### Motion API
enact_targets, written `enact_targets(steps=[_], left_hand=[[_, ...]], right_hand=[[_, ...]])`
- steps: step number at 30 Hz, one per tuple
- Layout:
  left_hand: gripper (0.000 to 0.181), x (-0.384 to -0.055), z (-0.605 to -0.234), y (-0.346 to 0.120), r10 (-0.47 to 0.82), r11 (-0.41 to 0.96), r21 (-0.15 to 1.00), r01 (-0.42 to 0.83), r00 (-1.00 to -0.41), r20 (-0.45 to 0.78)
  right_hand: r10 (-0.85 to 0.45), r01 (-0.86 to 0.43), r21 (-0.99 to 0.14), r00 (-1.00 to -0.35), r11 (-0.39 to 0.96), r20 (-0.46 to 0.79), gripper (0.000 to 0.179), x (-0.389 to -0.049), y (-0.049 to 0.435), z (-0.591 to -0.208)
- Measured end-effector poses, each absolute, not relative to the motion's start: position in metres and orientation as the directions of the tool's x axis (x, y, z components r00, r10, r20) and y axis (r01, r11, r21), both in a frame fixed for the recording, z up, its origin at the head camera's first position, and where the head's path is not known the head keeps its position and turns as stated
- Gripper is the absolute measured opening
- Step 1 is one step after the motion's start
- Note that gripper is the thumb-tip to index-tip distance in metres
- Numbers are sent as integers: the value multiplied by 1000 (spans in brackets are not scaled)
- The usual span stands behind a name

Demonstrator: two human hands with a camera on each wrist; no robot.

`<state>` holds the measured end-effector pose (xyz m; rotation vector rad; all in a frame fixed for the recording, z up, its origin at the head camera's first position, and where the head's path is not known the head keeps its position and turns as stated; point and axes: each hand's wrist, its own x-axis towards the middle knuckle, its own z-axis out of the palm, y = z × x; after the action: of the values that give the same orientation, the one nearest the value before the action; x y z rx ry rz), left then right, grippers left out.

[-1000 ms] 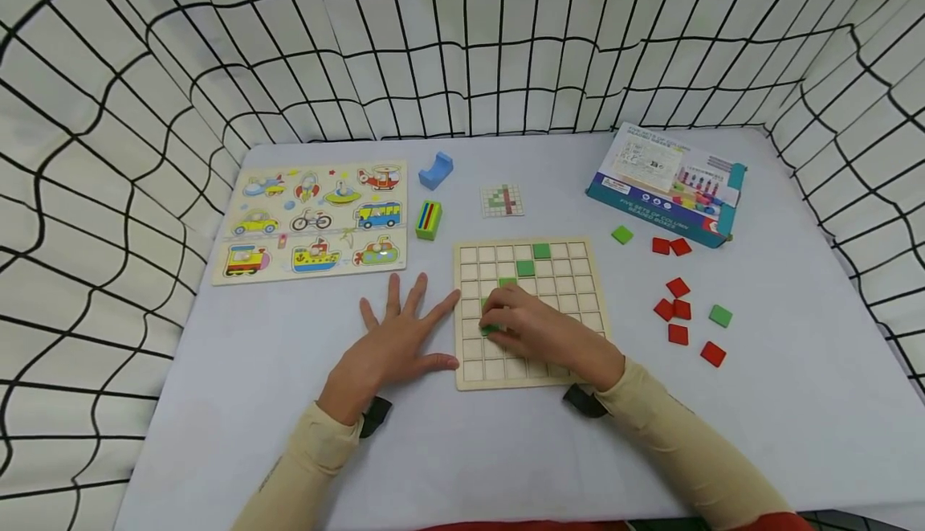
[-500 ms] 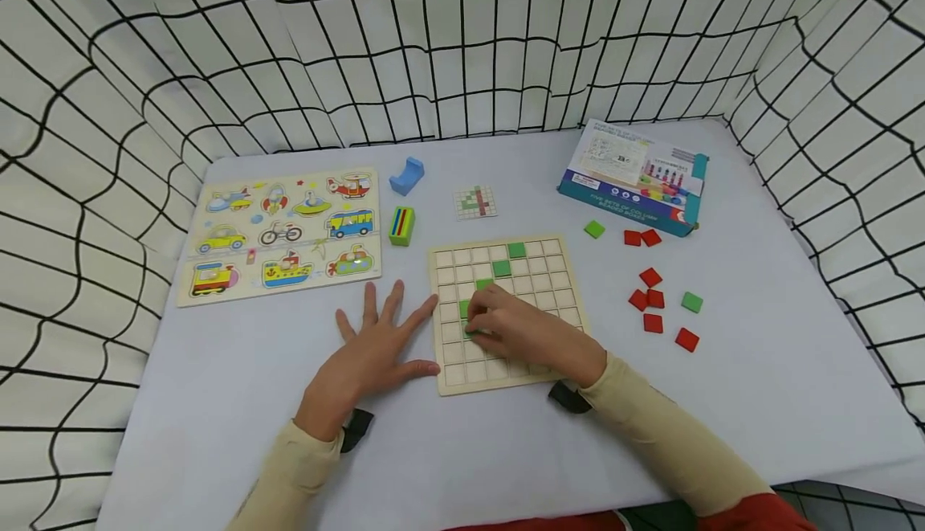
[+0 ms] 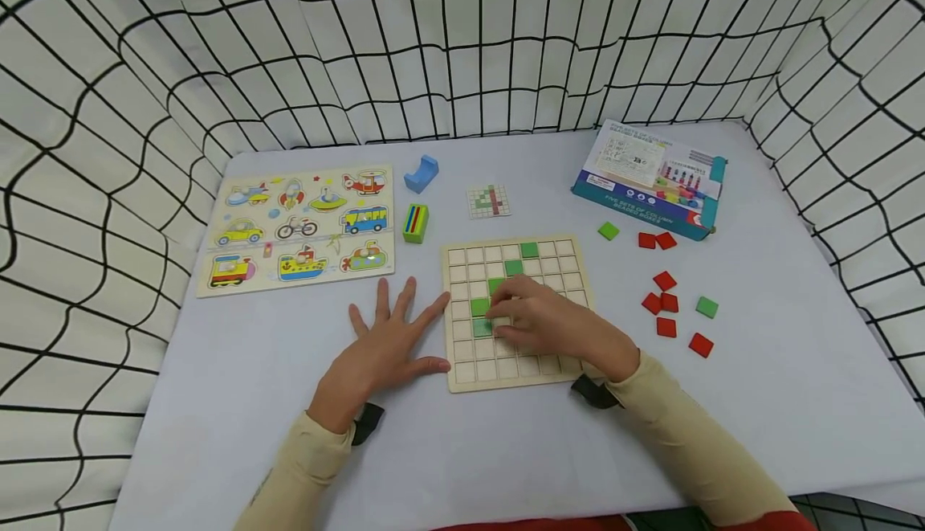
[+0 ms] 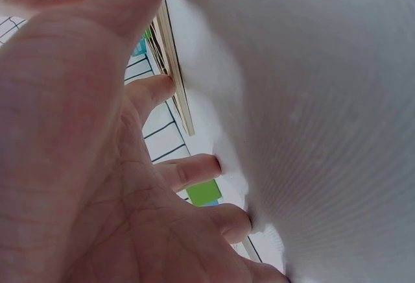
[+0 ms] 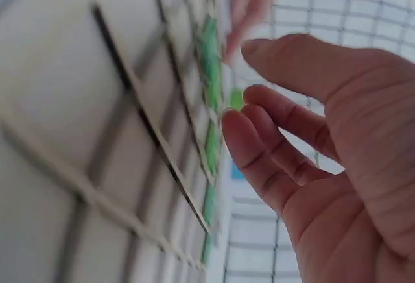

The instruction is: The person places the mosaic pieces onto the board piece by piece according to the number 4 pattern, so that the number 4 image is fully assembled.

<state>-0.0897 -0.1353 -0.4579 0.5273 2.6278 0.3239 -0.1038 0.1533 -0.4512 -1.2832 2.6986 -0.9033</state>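
A wooden grid board (image 3: 462, 378) lies flat in front of me, with several green square tiles set in its cells in a slanting row. The lowest green tile (image 3: 482, 328) sits in a cell beside my right fingertips. Over the board, my right hand (image 3: 552, 322) has its thumb and fingers apart with nothing between them; the right wrist view shows the same gap. My left hand (image 3: 383, 354) lies spread on the table, its index fingertip and thumb tip at the board's left edge. In the left wrist view its fingers (image 4: 194, 169) press down on the white cloth.
Several loose red tiles (image 3: 666, 328) and a few green tiles (image 3: 706, 307) lie right of the board. A small pattern card (image 3: 488, 202), a blue curved block (image 3: 421, 173) and a striped green block (image 3: 415, 223) are behind it. A picture puzzle (image 3: 299, 230) lies left, a box (image 3: 650, 181) back right.
My right fingers have let go of the lowest green tile and moved slightly right, leaving it uncovered in its cell. The left hand stays at the board's edge. The head view shifts a little.
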Motion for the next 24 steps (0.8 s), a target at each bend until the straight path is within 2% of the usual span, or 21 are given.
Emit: enact_targets(steps=[4,7,13,19,24], left_hand=[[98,-89,-456,-137,408,902,307,304,-834,-372],[99,-88,-456,-137,408,901,315,298,-829,-382],[99,-89,-456,-136,407,902,314,295,-825,-393],[99,-89,-456,-136,406,902,313,296,-827,-388],[100,-89,-456,-136,404,903,313,293,-828,-389]], right_hand=[[-657,-599,-667,-723,444,212,30,-107,180,-435],[-612,-551,-719,-760,423,221,39,-106,206,-421],[-531,-539,-687,-807,487,256,51,-98,261,-390],[-461,-607,-650,-787,458,411,64,-87,315,-376],[-368,-539,-584,-842,607,394,62,-73,341,-375]])
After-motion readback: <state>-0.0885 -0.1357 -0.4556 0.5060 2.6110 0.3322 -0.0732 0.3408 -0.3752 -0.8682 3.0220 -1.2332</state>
